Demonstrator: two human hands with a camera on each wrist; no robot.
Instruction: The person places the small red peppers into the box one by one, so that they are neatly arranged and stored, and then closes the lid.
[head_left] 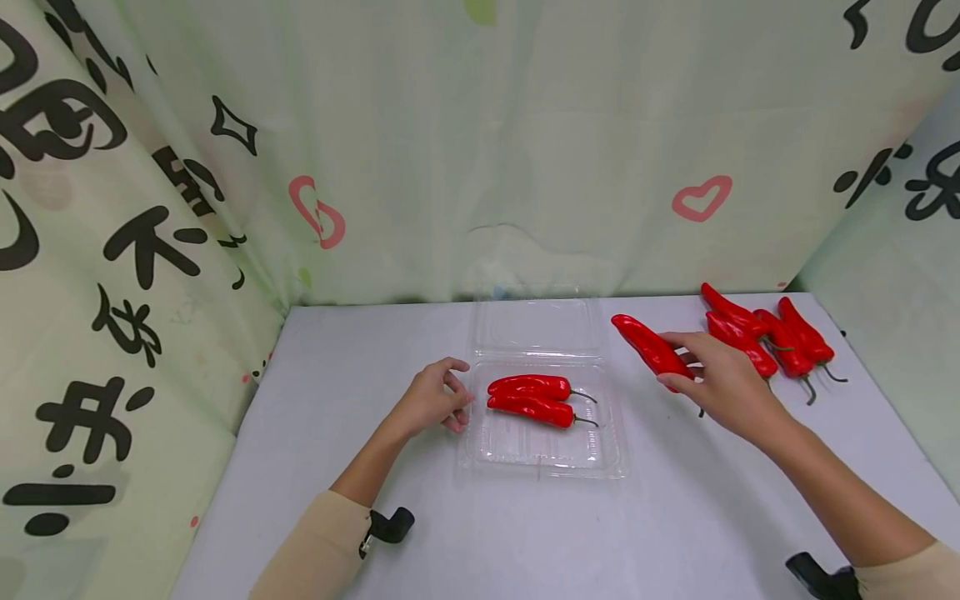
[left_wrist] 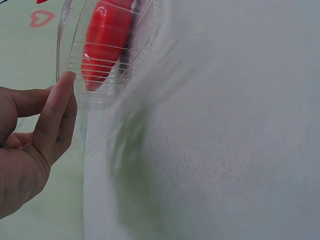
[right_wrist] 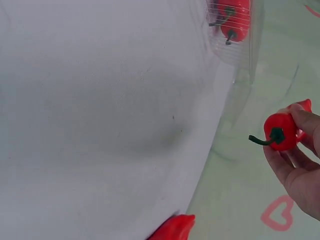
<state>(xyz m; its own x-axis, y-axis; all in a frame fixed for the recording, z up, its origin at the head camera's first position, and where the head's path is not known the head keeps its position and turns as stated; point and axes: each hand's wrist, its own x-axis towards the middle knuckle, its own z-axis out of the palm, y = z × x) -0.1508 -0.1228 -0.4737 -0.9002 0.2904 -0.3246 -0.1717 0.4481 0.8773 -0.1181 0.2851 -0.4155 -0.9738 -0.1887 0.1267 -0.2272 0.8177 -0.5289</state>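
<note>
My right hand grips a red chili pepper above the table, to the right of a clear plastic container. In the right wrist view, the pepper's green stem points away from the fingers. Two more red peppers lie side by side in the container, stems to the right. My left hand is at the container's left side, its fingers loosely bent. Its fingertips are right at the rim in the left wrist view.
Several red peppers lie in a pile at the table's back right corner. Behind the container base stands its raised clear lid. A printed curtain hangs behind the white table and along its sides.
</note>
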